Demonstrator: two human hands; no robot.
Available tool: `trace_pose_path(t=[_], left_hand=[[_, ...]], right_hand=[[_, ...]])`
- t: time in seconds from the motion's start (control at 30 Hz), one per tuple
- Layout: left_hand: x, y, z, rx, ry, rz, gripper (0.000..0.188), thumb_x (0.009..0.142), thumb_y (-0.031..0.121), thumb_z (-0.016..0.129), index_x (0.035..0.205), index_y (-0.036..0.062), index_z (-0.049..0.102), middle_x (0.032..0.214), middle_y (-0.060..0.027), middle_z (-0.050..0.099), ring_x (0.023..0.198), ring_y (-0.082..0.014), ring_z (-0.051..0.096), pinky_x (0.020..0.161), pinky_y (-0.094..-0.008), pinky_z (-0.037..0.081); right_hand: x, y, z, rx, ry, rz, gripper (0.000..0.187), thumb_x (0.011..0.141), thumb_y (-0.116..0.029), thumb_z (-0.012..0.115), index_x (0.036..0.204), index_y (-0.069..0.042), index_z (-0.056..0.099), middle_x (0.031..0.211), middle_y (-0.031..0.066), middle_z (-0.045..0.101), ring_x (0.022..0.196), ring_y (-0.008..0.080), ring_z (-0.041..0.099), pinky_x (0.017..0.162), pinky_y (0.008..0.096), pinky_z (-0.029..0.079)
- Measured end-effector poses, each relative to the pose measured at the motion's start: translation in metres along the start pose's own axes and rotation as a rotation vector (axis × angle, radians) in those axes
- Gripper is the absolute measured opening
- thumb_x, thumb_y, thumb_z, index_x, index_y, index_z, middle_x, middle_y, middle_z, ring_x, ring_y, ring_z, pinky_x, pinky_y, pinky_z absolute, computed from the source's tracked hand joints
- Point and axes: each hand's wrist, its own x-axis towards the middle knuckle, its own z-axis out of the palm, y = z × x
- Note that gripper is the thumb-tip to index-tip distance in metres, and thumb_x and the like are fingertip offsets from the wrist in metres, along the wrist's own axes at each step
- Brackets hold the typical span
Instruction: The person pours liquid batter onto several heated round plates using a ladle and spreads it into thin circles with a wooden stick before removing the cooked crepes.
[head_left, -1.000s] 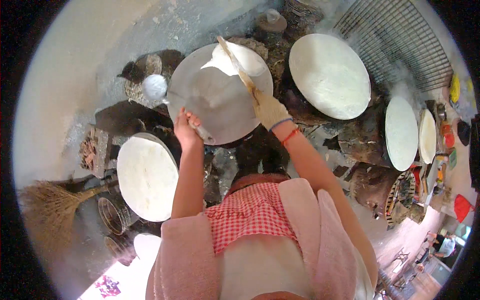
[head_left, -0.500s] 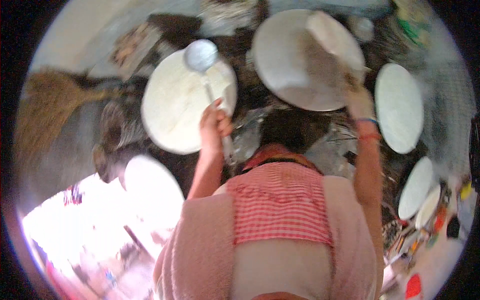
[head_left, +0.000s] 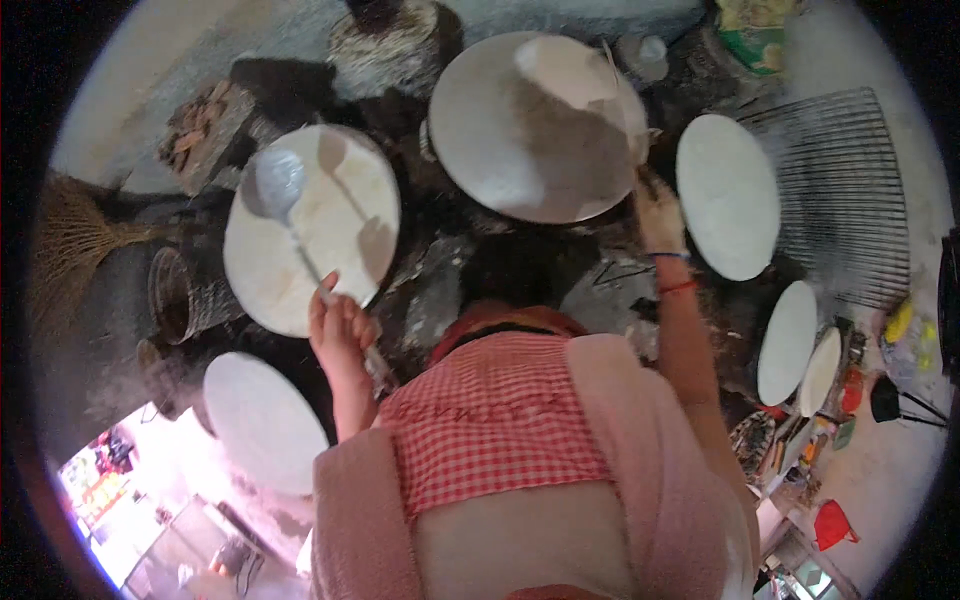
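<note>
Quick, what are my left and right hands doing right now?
Left hand: closed around the handle of a ladle.
Right hand: closed on a wooden paddle, at the griddle's right edge.

Before us is a round grey metal griddle [head_left: 480, 140]. Left of it lies a round cream griddle [head_left: 265, 275], a silvery metal ladle [head_left: 283, 172] above it and a brown straw broom [head_left: 75, 240] farther left; right, a round white griddle [head_left: 728, 200], then a dark wire rack [head_left: 845, 190].
</note>
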Motion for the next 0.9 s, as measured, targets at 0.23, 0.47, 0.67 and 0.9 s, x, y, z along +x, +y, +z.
trace_pose_path(t=[0.23, 0.47, 0.67, 0.9], left_hand=[[-0.021, -0.017, 0.042, -0.057, 0.015, 0.052, 0.032, 0.107, 0.014, 0.05, 0.137, 0.0029, 0.052, 0.081, 0.0004, 0.047, 0.054, -0.0062, 0.033, 0.047, -0.0234, 0.03], [-0.066, -0.042, 0.072, -0.138, 0.042, 0.235, 0.034, 0.108, 0.012, 0.048, 0.139, 0.0013, 0.052, 0.078, 0.001, 0.046, 0.053, -0.0053, 0.033, 0.044, -0.0229, 0.028], [-0.107, -0.041, 0.092, -0.156, 0.132, 0.259, 0.036, 0.108, 0.017, 0.051, 0.139, -0.0014, 0.053, 0.083, 0.0015, 0.047, 0.057, -0.0053, 0.033, 0.047, -0.0219, 0.028], [-0.159, -0.048, 0.116, -0.107, 0.326, 0.306, 0.031, 0.107, 0.015, 0.054, 0.134, 0.001, 0.057, 0.075, 0.0036, 0.046, 0.052, -0.0043, 0.03, 0.044, -0.0231, 0.022]], right_hand=[[0.037, -0.041, 0.02, -0.214, -0.233, -0.237, 0.046, 0.1, -0.037, 0.057, 0.131, -0.003, 0.066, 0.126, 0.0206, 0.07, 0.123, 0.0378, 0.063, 0.105, 0.0417, 0.049], [0.004, -0.035, -0.014, 0.142, -0.234, -0.098, 0.052, 0.103, -0.045, 0.056, 0.137, -0.006, 0.064, 0.13, 0.0198, 0.069, 0.121, 0.0349, 0.065, 0.107, 0.0364, 0.048], [0.066, 0.021, -0.02, 0.264, -0.314, -0.394, 0.042, 0.1, -0.034, 0.059, 0.127, -0.002, 0.068, 0.106, 0.0222, 0.075, 0.096, 0.0343, 0.072, 0.087, 0.041, 0.055], [0.076, -0.03, -0.016, 0.315, -0.572, -0.017, 0.038, 0.099, -0.031, 0.063, 0.121, -0.001, 0.069, 0.088, 0.0137, 0.073, 0.076, 0.0206, 0.07, 0.071, 0.0326, 0.055]])
